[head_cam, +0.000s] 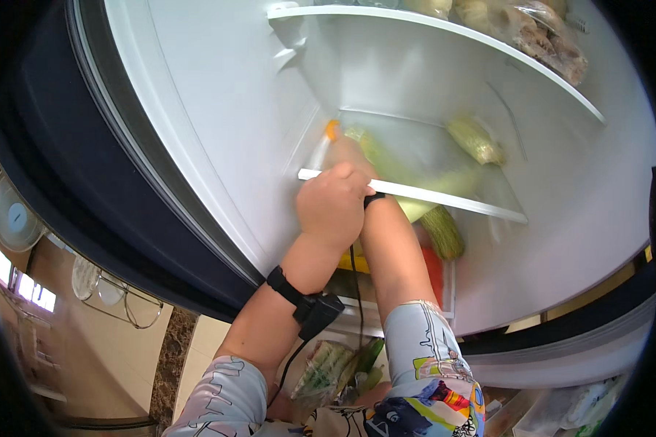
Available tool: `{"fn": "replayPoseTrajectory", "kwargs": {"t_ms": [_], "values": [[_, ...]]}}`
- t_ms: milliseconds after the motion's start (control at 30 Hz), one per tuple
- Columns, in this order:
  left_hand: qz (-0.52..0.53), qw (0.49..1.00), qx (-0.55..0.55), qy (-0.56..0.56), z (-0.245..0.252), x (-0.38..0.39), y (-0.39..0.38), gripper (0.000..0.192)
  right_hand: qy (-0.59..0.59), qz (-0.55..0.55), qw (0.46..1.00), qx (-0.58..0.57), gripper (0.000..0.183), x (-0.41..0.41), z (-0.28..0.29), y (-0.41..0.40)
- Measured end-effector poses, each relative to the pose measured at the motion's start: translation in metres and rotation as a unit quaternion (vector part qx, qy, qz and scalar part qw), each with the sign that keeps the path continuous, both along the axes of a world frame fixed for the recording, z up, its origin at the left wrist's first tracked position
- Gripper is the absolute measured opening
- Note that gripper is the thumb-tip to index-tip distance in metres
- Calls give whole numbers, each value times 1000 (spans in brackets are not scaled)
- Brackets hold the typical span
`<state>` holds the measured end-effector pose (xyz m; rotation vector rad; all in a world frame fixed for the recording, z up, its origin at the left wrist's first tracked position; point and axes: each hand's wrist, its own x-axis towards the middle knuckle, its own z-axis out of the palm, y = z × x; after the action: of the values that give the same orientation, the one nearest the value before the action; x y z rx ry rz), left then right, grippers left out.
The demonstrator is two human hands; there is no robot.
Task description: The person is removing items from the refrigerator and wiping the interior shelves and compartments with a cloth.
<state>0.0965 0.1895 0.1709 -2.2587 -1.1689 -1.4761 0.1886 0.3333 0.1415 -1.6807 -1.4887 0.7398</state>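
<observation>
My left hand (333, 199) is closed around the white front trim of a glass refrigerator shelf (448, 198), near its left end. My right arm passes beneath that trim, and my right hand (352, 155) shows blurred through the glass. Just beyond its fingers is a small orange thing (332, 130); whether I hold it is unclear. Pale green produce (415, 175) lies under the glass, blurred. A plastic-wrapped pale green vegetable (475, 142) is at the right. A ridged dark green gourd (443, 232) pokes out below the trim.
Bagged food (546, 38) sits on the upper shelf (443, 24). The dark refrigerator door (142, 218) stands open at left. Below me are bagged leafy vegetables (322, 371) and cucumbers (369, 358). A black cable (355, 295) hangs between my arms. A fan (16, 216) is far left.
</observation>
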Motion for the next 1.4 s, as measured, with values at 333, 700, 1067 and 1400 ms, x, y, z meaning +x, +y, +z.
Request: {"fn": "replayPoseTrajectory", "kwargs": {"t_ms": [333, 700, 1067, 1400], "values": [[3, 1000, 1, 8, 0, 3, 1, 13, -120, 167, 968, 145, 44, 35, -11, -39], [3, 996, -90, 14, -1, 1, 0, 16, 195, 226, 953, 55, 39, -16, -93, -145], [-80, 993, -64, -59, -42, -17, -14, 20, 503, 39, 857, 103, 37, 56, -26, -291], [-276, 685, -498, -455, -125, -18, -45, 33, -332, 144, 908, 211, 42, -3, 6, -122]]}}
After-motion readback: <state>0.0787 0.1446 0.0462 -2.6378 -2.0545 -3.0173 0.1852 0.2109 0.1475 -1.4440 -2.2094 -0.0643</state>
